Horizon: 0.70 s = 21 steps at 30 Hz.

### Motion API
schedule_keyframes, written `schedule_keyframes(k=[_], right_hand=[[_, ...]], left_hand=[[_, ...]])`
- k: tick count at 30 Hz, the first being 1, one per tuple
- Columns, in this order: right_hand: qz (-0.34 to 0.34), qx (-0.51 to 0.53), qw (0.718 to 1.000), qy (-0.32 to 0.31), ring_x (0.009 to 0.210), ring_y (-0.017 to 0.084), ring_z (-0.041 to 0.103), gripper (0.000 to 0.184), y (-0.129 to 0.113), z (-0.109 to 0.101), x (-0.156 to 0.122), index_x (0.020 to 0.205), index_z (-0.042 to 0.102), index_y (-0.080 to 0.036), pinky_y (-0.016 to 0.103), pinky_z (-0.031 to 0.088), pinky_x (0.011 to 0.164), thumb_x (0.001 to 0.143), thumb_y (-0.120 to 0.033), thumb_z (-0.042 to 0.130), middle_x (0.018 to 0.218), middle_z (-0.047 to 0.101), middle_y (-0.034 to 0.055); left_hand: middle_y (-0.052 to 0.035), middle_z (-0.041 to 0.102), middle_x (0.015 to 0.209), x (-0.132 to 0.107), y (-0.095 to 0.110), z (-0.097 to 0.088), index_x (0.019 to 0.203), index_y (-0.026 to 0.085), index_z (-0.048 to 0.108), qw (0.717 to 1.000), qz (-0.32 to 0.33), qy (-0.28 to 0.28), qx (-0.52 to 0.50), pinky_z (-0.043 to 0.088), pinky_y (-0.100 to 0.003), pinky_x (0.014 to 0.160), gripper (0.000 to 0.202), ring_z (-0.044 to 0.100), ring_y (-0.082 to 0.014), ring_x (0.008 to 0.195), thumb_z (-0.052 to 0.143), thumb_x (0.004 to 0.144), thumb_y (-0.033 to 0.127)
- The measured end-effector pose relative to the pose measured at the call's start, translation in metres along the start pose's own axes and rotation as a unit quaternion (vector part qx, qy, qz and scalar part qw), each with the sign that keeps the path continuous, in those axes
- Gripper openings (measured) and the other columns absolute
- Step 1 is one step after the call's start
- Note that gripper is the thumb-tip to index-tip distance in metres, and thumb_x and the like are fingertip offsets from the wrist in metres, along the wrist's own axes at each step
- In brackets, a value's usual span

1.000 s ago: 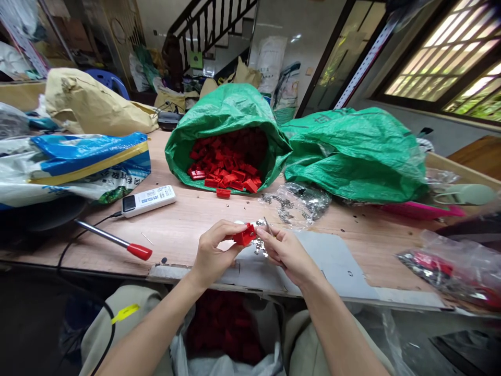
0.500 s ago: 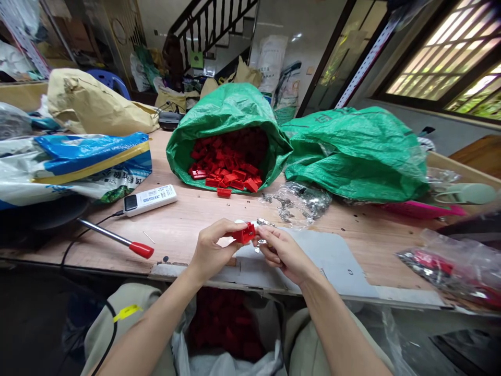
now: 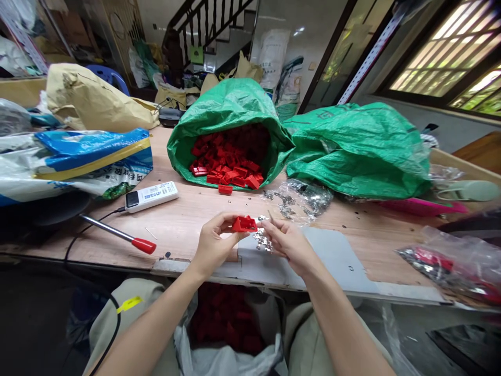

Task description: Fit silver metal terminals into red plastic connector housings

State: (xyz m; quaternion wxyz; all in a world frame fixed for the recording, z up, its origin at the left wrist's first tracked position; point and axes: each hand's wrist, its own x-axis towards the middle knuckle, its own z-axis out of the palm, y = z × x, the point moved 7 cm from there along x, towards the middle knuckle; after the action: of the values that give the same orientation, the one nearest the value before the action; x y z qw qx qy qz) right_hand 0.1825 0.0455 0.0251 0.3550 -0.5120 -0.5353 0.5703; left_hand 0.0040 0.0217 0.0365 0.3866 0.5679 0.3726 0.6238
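Left hand (image 3: 213, 245) grip pinches a red clip (image 3: 243, 224); right hand (image 3: 287, 243) grip pinches a thin metal pin (image 3: 270, 214). Green sack (image 3: 230, 102) holds red clips (image 3: 230, 156); remote (image 3: 152, 196) lettering illegible

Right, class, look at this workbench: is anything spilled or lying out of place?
One stray red piece lies on the table just outside the open green bag. Small shiny metal bits are scattered loose beside the clear bag and by the hands: the left hand holds a red piece, the right hand pinches a thin pin.
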Motion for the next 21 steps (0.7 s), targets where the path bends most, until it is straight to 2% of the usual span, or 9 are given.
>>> schedule_keyframes(k=[2, 3, 5, 7, 11, 18, 21], right_hand=[[-0.080, -0.157, 0.980, 0.091, 0.051, 0.011, 0.040, 0.031, -0.007, -0.017, 0.003, 0.078, 0.065, -0.017, 0.024, 0.032, 0.049, 0.083, -0.048, 0.067, 0.062, 0.052, -0.0017], [-0.113, -0.233, 0.960, 0.105, 0.058, 0.015, 0.049, 0.024, -0.010, -0.018, 0.004, 0.078, 0.067, -0.018, 0.027, 0.038, 0.056, 0.084, -0.041, 0.065, 0.066, 0.058, 0.0007], [-0.153, -0.353, 0.919, 0.085, 0.073, 0.020, 0.059, 0.015, -0.010, -0.010, 0.005, 0.080, 0.069, -0.019, 0.030, 0.042, 0.067, 0.086, -0.029, 0.062, 0.077, 0.067, 0.0040], [-0.168, -0.431, 0.885, 0.061, 0.080, 0.022, 0.062, 0.012, -0.007, 0.002, 0.005, 0.082, 0.069, -0.020, 0.031, 0.042, 0.072, 0.087, -0.023, 0.060, 0.085, 0.069, 0.0054], [-0.159, -0.504, 0.846, 0.069, 0.078, 0.021, 0.062, 0.010, -0.004, 0.014, 0.004, 0.081, 0.066, -0.020, 0.029, 0.040, 0.068, 0.089, -0.022, 0.062, 0.087, 0.068, 0.0051], [-0.165, -0.554, 0.813, 0.076, 0.078, 0.021, 0.062, 0.016, -0.006, 0.022, 0.000, 0.078, 0.062, -0.020, 0.029, 0.038, 0.068, 0.091, -0.015, 0.056, 0.086, 0.068, 0.0051], [-0.162, -0.553, 0.814, 0.071, 0.077, 0.021, 0.061, 0.015, -0.005, 0.021, -0.001, 0.076, 0.061, -0.020, 0.029, 0.038, 0.068, 0.089, -0.014, 0.057, 0.086, 0.068, 0.0056]], left_hand=[[-0.0044, 0.072, 0.098, 0.000, -0.002, 0.000, 0.105, 0.019, 0.072, 0.997, -0.001, -0.027, 0.077, 0.063, -0.027, 0.079, 0.027, 0.071, -0.0164, 0.090, 0.077, 0.079, 0.017], [-0.0042, 0.071, 0.098, -0.001, -0.004, 0.000, 0.106, 0.020, 0.073, 0.993, 0.000, -0.044, 0.112, 0.063, -0.026, 0.076, 0.027, 0.070, -0.0161, 0.090, 0.075, 0.080, 0.015], [-0.0038, 0.069, 0.099, -0.004, -0.008, 0.001, 0.109, 0.022, 0.072, 0.985, 0.002, -0.073, 0.158, 0.063, -0.025, 0.071, 0.029, 0.069, -0.0153, 0.088, 0.070, 0.081, 0.012], [-0.0036, 0.069, 0.101, -0.006, -0.011, 0.000, 0.111, 0.024, 0.072, 0.980, 0.004, -0.088, 0.178, 0.063, -0.025, 0.071, 0.031, 0.068, -0.0150, 0.088, 0.067, 0.083, 0.011], [-0.0042, 0.071, 0.105, -0.008, -0.011, -0.001, 0.112, 0.024, 0.071, 0.979, 0.012, -0.098, 0.177, 0.064, -0.027, 0.074, 0.032, 0.069, -0.0163, 0.091, 0.067, 0.083, 0.011], [-0.0050, 0.073, 0.104, -0.008, -0.006, -0.003, 0.111, 0.023, 0.072, 0.983, 0.009, -0.094, 0.158, 0.064, -0.026, 0.070, 0.032, 0.071, -0.0160, 0.086, 0.069, 0.082, 0.012], [-0.0046, 0.073, 0.105, -0.009, -0.009, -0.005, 0.112, 0.023, 0.072, 0.984, -0.012, -0.093, 0.149, 0.064, -0.026, 0.071, 0.032, 0.071, -0.0155, 0.087, 0.069, 0.082, 0.012]])
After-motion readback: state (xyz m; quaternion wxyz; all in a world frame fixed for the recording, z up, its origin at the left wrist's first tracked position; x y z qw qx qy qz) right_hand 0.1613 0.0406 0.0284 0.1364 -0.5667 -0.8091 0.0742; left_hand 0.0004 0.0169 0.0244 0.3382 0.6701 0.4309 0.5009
